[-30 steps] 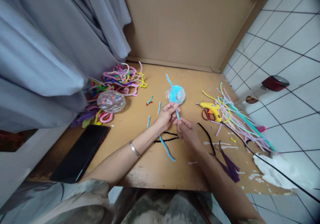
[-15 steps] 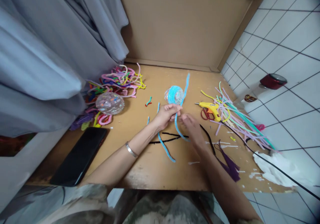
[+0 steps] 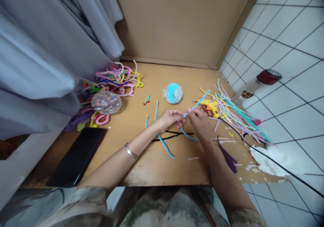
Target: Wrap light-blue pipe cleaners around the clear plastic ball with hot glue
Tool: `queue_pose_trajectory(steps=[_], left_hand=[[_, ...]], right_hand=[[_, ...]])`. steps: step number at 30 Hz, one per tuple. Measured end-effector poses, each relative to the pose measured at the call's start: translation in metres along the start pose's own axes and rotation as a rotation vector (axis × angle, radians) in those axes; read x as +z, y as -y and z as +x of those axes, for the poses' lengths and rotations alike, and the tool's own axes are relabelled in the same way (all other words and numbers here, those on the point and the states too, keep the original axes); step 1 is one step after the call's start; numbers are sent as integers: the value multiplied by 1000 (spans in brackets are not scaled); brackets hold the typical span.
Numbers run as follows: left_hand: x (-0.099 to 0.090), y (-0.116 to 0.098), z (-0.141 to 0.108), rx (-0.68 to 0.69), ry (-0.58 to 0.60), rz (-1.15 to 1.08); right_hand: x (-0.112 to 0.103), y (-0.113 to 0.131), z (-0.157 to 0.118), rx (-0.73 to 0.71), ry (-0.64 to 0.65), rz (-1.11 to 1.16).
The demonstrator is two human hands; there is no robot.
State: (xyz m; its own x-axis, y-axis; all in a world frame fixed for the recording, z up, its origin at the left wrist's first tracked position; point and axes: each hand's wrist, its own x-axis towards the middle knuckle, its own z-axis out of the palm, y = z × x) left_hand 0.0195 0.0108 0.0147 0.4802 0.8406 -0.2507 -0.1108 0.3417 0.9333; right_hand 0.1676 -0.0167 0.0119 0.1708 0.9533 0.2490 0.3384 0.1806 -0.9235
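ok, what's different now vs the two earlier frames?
The blue pipe cleaner's far end swung right, from in front of the wrapped ball to beside the glue gun's nozzle. The right hand left its lower part and now pinches it right of the left hand, which kept its hold. Both balls, glue gun and phone stayed put.

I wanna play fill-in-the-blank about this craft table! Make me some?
1. The left hand and right hand hold a pipe cleaner coloured ____.
2. The yellow tool is a glue ____.
3. The silver bracelet is on the person's ____ arm.
4. The tassel is coloured ____.

Missing words: blue; gun; left; purple.
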Motion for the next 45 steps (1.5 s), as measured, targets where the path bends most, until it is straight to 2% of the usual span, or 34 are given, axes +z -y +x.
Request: queue_pose_trajectory(steps=[5, 11, 14, 16, 21, 25, 30, 33, 39, 41, 45], left_hand=[[6, 7, 1, 57, 7, -57], [11, 11, 3, 58, -107, -19], [14, 10, 2, 57, -118, -30], [16, 11, 0, 73, -117, -65], [19, 15, -2, 116, -111, -169], [17, 14, -2, 97, -58, -163], [17, 13, 0, 80, -96, -73], [19, 14, -1, 89, -114, -71], [22, 20, -3, 164, -99, -77], [21, 21, -4, 193, -78, -79], [20, 18, -5, 193, -53, -80]], right_hand=[[2, 3, -1, -79, -41, -55], [7, 1, -3, -212, -83, -211], [9, 1, -5, -271, -117, -289], [9, 2, -7, -261, -135, -284], [4, 6, -6, -181, -102, -193], [2, 8, -6, -280, -70, -251], [7, 6, -10, -388, -94, -401], [8, 3, -9, -336, -107, -329], [6, -5, -1, 45, -25, 137], [5, -3, -1, 47, -40, 146], [1, 8, -4, -111, -82, -62]])
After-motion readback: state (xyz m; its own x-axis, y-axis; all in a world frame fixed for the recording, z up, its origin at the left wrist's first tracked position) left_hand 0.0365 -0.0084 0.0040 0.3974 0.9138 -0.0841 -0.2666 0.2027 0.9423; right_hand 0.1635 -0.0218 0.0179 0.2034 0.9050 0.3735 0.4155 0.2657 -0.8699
